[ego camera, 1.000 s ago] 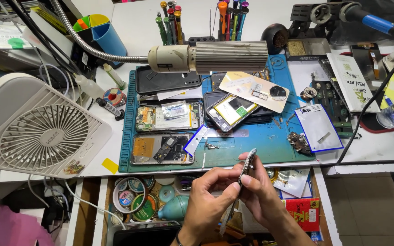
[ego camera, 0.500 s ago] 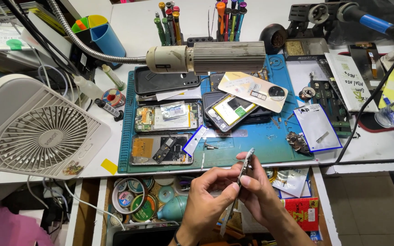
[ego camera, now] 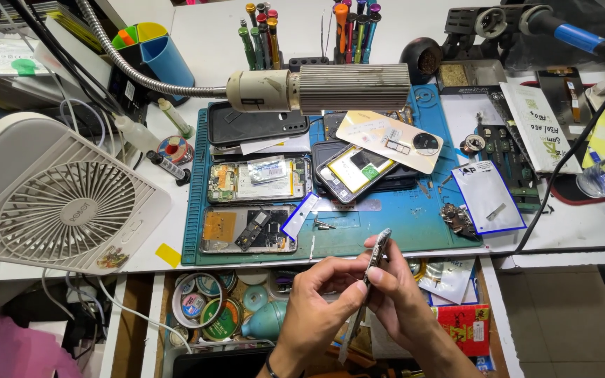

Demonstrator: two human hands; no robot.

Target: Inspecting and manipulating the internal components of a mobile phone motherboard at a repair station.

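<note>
My left hand (ego camera: 316, 308) and my right hand (ego camera: 404, 301) meet in front of the bench, both gripping a thin metal phone frame (ego camera: 378, 250) held edge-on. A slim metal tool (ego camera: 353, 329) runs down from between the fingers. The hands hover over an open drawer (ego camera: 232, 308), just below the front edge of the blue work mat (ego camera: 400, 217). Several opened phones (ego camera: 257, 178) lie on the mat beyond the hands.
A white desk fan (ego camera: 57, 199) stands at the left. A gooseneck lamp (ego camera: 316, 87) reaches over the mat. Screwdrivers (ego camera: 302, 28) stand at the back, a soldering iron holder (ego camera: 526, 24) at the back right. Small bags and papers (ego camera: 488, 196) lie right. Tape rolls (ego camera: 204, 308) fill the drawer.
The hands have barely moved; the fingers shifted slightly on the frame and tool.
</note>
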